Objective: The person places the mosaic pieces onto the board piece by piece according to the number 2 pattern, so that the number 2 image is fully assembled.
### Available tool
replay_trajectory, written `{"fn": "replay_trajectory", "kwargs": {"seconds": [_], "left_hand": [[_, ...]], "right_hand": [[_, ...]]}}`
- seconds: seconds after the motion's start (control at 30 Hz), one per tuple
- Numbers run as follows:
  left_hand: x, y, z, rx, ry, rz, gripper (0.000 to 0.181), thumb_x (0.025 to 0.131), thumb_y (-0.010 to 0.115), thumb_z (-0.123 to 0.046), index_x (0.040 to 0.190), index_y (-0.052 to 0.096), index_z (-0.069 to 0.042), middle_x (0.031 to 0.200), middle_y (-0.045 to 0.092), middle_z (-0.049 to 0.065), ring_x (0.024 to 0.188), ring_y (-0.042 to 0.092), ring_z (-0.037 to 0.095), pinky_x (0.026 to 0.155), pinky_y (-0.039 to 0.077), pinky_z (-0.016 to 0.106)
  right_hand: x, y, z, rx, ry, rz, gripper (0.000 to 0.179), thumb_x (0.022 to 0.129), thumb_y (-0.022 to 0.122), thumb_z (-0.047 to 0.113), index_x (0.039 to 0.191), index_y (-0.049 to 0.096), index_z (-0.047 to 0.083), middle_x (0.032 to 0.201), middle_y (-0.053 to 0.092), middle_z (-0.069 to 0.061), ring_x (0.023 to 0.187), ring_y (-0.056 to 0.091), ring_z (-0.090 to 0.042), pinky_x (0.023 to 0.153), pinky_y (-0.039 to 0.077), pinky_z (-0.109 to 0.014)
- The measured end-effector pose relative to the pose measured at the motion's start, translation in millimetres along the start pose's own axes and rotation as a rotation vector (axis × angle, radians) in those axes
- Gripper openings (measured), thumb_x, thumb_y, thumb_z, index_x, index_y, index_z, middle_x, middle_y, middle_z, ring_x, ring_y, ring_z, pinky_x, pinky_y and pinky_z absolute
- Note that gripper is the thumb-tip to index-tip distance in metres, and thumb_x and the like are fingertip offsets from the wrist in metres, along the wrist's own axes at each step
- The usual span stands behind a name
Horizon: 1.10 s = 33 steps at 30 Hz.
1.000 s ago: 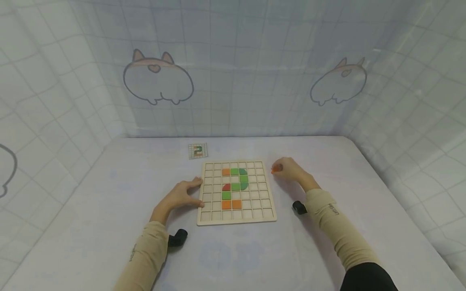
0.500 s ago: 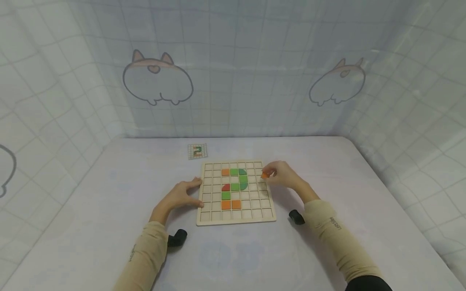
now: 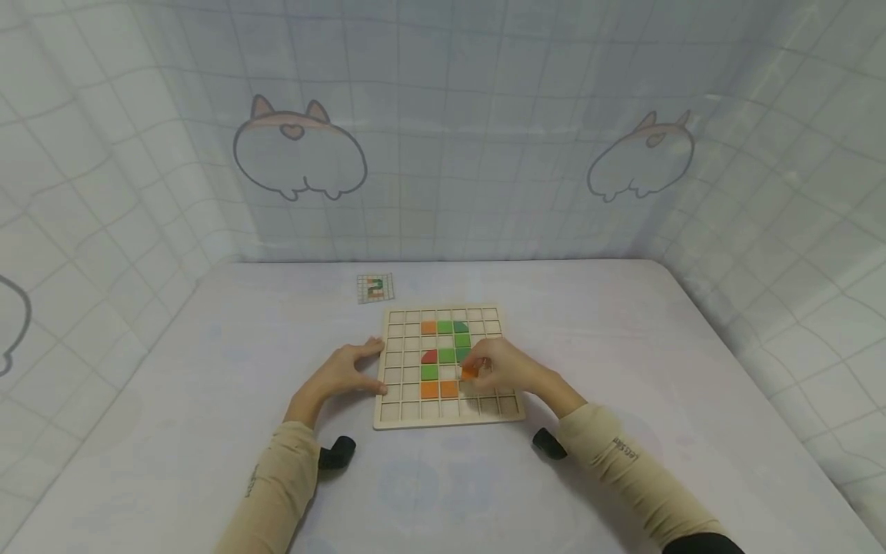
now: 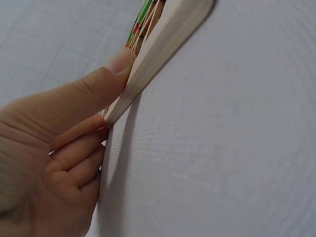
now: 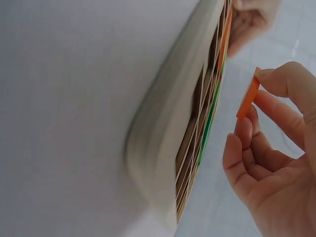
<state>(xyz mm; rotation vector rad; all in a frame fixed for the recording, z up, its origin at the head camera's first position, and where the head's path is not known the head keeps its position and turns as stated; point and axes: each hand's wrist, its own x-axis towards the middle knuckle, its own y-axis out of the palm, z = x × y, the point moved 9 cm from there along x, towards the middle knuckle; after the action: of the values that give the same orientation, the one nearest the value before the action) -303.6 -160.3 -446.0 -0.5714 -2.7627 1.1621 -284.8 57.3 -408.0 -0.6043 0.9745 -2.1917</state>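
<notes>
My right hand (image 3: 508,365) pinches an orange square tile (image 5: 248,96) between thumb and fingertips, tilted and just above the wooden grid board (image 3: 408,413). In the head view it hangs near the lower right of the coloured pattern, and the hand covers several grid cells. At the board's left side rests my left hand (image 3: 342,371), thumb and index finger spread apart along the rim. The left wrist view has its thumb (image 4: 120,60) lying on the board's edge. Set in the grid are orange tiles (image 3: 429,390), green tiles (image 3: 430,372) and a red rounded tile (image 3: 430,357).
Behind the board lies a small pattern card (image 3: 375,288) printed with a coloured figure on a grid. A white cloth covers the table (image 3: 208,346), and curtain-like walls (image 3: 443,154) with cartoon animals stand around it.
My right hand has brought the orange tile leftward and toward me, from beside the board's right edge to over its lower middle. The left hand and board stay put.
</notes>
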Motion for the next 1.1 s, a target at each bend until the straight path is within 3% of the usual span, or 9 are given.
{"fn": "replay_trajectory", "kwargs": {"seconds": [0.2,0.43,0.73,0.93,1.1], "left_hand": [[-0.4,0.6,0.5,-0.005,-0.003,0.001,0.091,0.066,0.085,-0.023,0.138,0.038,0.007,0.148,0.025,0.025,0.139,0.021,0.038,0.114,0.017,0.050],[-1.0,0.5,1.3,-0.015,-0.002,0.003,0.092,0.066,0.085,-0.022,0.138,0.038,0.008,0.148,0.025,0.025,0.139,0.021,0.038,0.114,0.017,0.049],[-0.5,1.4,0.5,-0.014,0.008,0.004,0.092,0.066,0.085,-0.023,0.138,0.037,0.008,0.148,0.025,0.025,0.139,0.021,0.038,0.114,0.017,0.050],[-0.6,2.3,0.8,-0.012,0.008,-0.001,0.091,0.066,0.085,-0.023,0.138,0.038,0.008,0.147,0.025,0.026,0.139,0.021,0.039,0.114,0.017,0.050],[-1.6,1.7,0.7,-0.003,0.009,-0.006,0.091,0.066,0.085,-0.023,0.138,0.038,0.008,0.147,0.026,0.026,0.139,0.021,0.039,0.114,0.017,0.051]], "right_hand": [[4.8,18.8,17.5,-0.108,-0.104,0.094,0.021,0.081,0.069,0.008,0.101,0.073,0.002,0.092,0.071,-0.004,0.077,0.058,-0.011,0.067,0.050,-0.017],[5.2,31.0,19.8,-0.172,-0.084,0.157,0.019,0.084,0.069,0.009,0.102,0.074,0.005,0.090,0.072,0.001,0.081,0.055,-0.008,0.072,0.049,-0.018],[-0.5,31.5,26.6,-0.232,-0.118,0.153,0.017,0.085,0.068,0.009,0.101,0.074,0.005,0.085,0.058,0.000,0.073,0.043,-0.007,0.062,0.042,-0.015],[-6.8,29.4,23.8,-0.271,-0.127,0.134,0.016,0.084,0.069,0.009,0.099,0.075,0.006,0.089,0.058,0.000,0.077,0.048,-0.010,0.066,0.045,-0.017],[-7.0,28.5,17.7,-0.256,-0.077,0.119,0.016,0.082,0.072,0.011,0.098,0.075,0.007,0.093,0.064,0.000,0.083,0.056,-0.010,0.072,0.049,-0.017]]}}
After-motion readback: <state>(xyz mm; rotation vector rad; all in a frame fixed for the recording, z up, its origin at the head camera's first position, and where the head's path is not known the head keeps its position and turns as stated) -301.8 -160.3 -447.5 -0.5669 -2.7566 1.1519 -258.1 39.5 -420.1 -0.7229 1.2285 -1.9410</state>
